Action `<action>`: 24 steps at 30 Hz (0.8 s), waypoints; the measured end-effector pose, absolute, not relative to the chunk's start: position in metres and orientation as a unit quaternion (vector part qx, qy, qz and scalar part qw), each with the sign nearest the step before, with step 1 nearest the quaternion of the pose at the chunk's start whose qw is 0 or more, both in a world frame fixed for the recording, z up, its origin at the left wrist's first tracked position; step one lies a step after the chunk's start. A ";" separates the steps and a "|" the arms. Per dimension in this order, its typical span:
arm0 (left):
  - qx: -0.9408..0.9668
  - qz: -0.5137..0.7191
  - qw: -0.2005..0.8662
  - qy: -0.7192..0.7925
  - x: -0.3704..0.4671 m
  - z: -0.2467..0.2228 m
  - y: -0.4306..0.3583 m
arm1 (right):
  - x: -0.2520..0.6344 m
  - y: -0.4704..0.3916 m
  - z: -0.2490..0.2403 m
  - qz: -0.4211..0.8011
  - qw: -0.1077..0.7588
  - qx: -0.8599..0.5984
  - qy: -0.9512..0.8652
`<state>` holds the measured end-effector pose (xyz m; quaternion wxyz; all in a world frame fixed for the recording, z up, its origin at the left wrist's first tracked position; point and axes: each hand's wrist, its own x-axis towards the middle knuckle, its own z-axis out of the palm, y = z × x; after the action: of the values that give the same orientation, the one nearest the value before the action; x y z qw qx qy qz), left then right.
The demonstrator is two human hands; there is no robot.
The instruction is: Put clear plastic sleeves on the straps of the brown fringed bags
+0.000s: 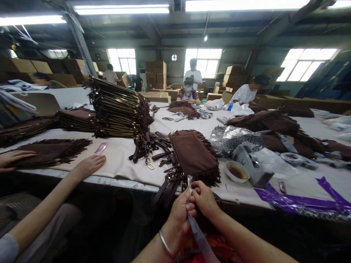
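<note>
My left hand, with a bangle on its wrist, is closed round a pale, translucent strip that hangs down toward my lap. My right hand pinches at the upper part of the same strip, close beside the left. A shiny metallic-looking end sticks up above my fingers; its exact nature is unclear. Just beyond my hands lies a brown fringed bag on the table, with dark straps along its left side.
A co-worker's hands rest at the left by a flat fringed bag and a pink comb. Behind stands a tall stack of bags. To the right are a bowl of brown liquid, a tape dispenser and purple plastic.
</note>
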<state>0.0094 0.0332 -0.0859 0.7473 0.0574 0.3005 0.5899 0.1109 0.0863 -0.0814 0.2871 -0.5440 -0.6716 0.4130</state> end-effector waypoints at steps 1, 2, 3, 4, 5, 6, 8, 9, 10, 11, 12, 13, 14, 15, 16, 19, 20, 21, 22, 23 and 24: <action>0.069 0.593 0.739 0.312 0.011 -0.084 0.032 | 0.113 0.087 -0.081 0.404 0.268 -0.552 -0.679; 0.088 0.595 0.728 0.328 0.013 -0.082 0.031 | 0.117 0.088 -0.079 0.391 0.250 -0.558 -0.688; 0.111 0.596 0.715 0.348 0.015 -0.080 0.029 | 0.121 0.090 -0.077 0.374 0.237 -0.563 -0.698; 0.136 0.596 0.700 0.369 0.016 -0.078 0.028 | 0.125 0.091 -0.075 0.357 0.233 -0.568 -0.704; 0.160 0.596 0.682 0.392 0.018 -0.076 0.027 | 0.129 0.091 -0.072 0.345 0.238 -0.574 -0.704; 0.180 0.596 0.664 0.414 0.019 -0.075 0.026 | 0.133 0.090 -0.070 0.344 0.249 -0.578 -0.697; 0.218 0.589 0.632 0.455 0.022 -0.074 0.025 | 0.137 0.085 -0.068 0.403 0.260 -0.572 -0.665; 0.245 0.583 0.614 0.474 0.023 -0.074 0.024 | 0.138 0.082 -0.068 0.457 0.258 -0.558 -0.643; 0.281 0.578 0.588 0.491 0.024 -0.075 0.024 | 0.138 0.078 -0.068 0.514 0.256 -0.538 -0.618; 0.326 0.574 0.555 0.506 0.023 -0.075 0.024 | 0.138 0.075 -0.068 0.564 0.257 -0.517 -0.591; 0.377 0.568 0.517 0.518 0.022 -0.076 0.024 | 0.137 0.073 -0.069 0.607 0.264 -0.499 -0.560; 0.430 0.555 0.481 0.526 0.019 -0.077 0.024 | 0.137 0.072 -0.069 0.641 0.278 -0.486 -0.525; 0.476 0.536 0.454 0.529 0.016 -0.078 0.024 | 0.137 0.072 -0.070 0.669 0.293 -0.478 -0.488; 0.509 0.514 0.440 0.533 0.012 -0.079 0.024 | 0.138 0.073 -0.070 0.692 0.306 -0.474 -0.450; 0.521 0.492 0.440 0.541 0.007 -0.080 0.024 | 0.140 0.074 -0.069 0.714 0.313 -0.469 -0.416; 0.426 0.470 0.508 0.584 -0.003 -0.083 0.026 | 0.144 0.078 -0.065 0.775 0.291 -0.449 -0.337; 0.374 0.472 0.547 0.581 -0.005 -0.083 0.027 | 0.145 0.079 -0.064 0.795 0.274 -0.441 -0.314; 0.329 0.472 0.591 0.565 -0.006 -0.083 0.028 | 0.146 0.079 -0.062 0.814 0.258 -0.431 -0.291; 0.296 0.471 0.633 0.538 -0.006 -0.082 0.029 | 0.145 0.078 -0.061 0.831 0.244 -0.419 -0.271; 0.274 0.471 0.668 0.506 -0.006 -0.081 0.030 | 0.145 0.078 -0.060 0.844 0.237 -0.408 -0.256; 0.260 0.472 0.694 0.477 -0.005 -0.079 0.032 | 0.144 0.077 -0.060 0.852 0.235 -0.398 -0.246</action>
<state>-0.0051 0.0317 -0.0793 0.6938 0.2603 0.4773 0.4723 0.1443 0.0775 -0.0599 0.2352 -0.3984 -0.2465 0.8516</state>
